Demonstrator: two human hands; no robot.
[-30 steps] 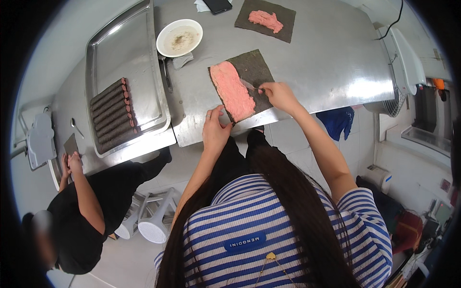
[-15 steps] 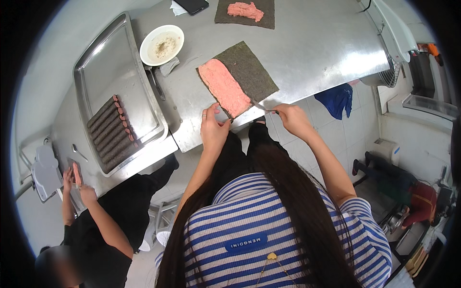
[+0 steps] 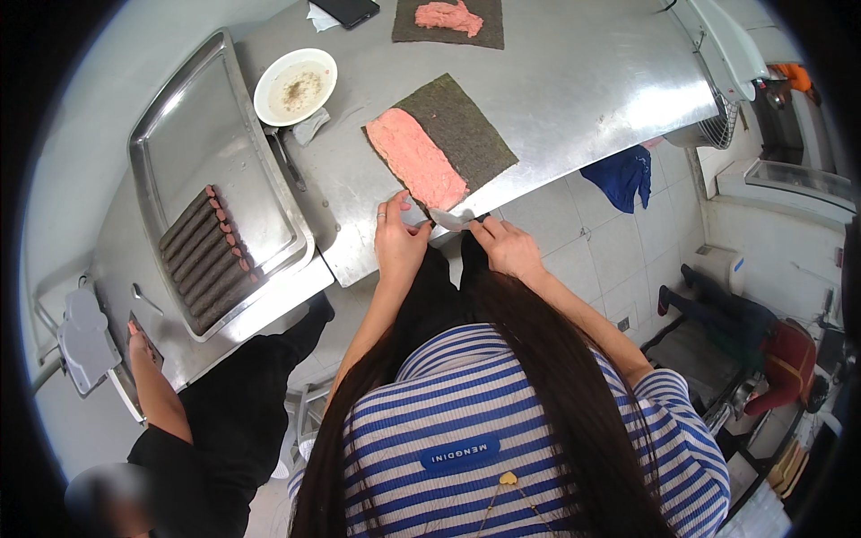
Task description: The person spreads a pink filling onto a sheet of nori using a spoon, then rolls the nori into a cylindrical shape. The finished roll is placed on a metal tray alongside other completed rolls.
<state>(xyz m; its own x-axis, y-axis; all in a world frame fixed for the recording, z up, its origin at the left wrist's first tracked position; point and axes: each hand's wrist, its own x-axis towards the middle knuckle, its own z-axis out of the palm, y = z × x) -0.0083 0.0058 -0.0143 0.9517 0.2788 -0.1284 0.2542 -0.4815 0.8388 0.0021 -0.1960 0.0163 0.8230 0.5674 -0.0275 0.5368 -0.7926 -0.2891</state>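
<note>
On the metal table before me lies a dark seaweed sheet [image 3: 473,125], its left half coated with pink meat paste [image 3: 417,161]. My left hand [image 3: 399,238] rests at the sheet's near left corner, thumb and forefinger spread apart against its edges. In my right hand [image 3: 507,247] is a small metal spoon [image 3: 451,220]. Its rounded end is at the near end of the paste, by my left thumb; I cannot tell whether it touches the paste. Farther off lies a second seaweed sheet [image 3: 489,36] with a lump of paste [image 3: 448,16] on it.
A metal tray [image 3: 143,143] at left bears several seaweed rolls [image 3: 202,260]. Beside it are a white bowl [image 3: 318,67] of cloudy liquid, a crumpled tissue [image 3: 311,126] and a metal utensil [image 3: 289,161]. A black phone [image 3: 348,9] lies at the back. A co-worker [image 3: 215,430] works at lower left.
My right hand has moved left and closer to my left hand, bringing the spoon from the sheet's near right edge to its near corner. The co-worker's arm has shifted.
</note>
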